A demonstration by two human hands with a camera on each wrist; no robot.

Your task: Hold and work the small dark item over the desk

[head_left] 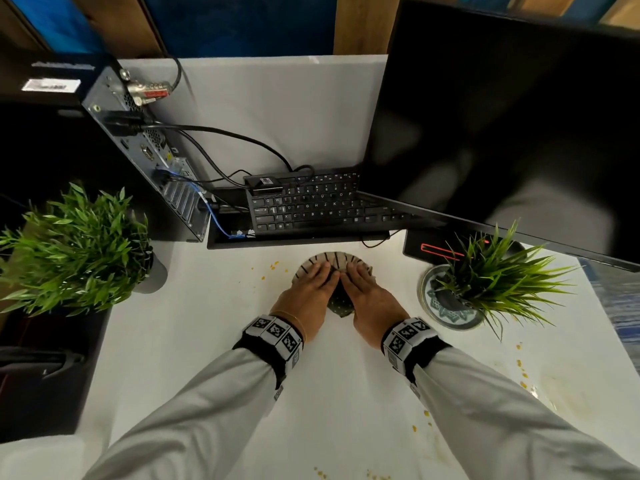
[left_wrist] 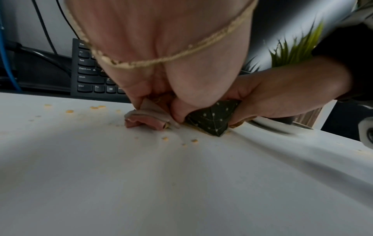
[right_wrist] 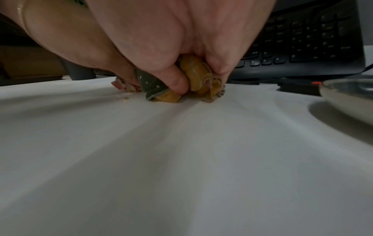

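The left hand (head_left: 304, 292) and the right hand (head_left: 370, 299) are both pressing down on a cloth (head_left: 337, 301) that is lying on the white counter (head_left: 346, 393), and their fingers are curling around its folds. The cloth is sitting just in front of the keyboard (head_left: 304, 206). Yellow crumbs (head_left: 273, 266) are lying near it.

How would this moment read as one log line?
left hand: grips cloth | right hand: grips cloth | surface: white table | nearby: crumbs
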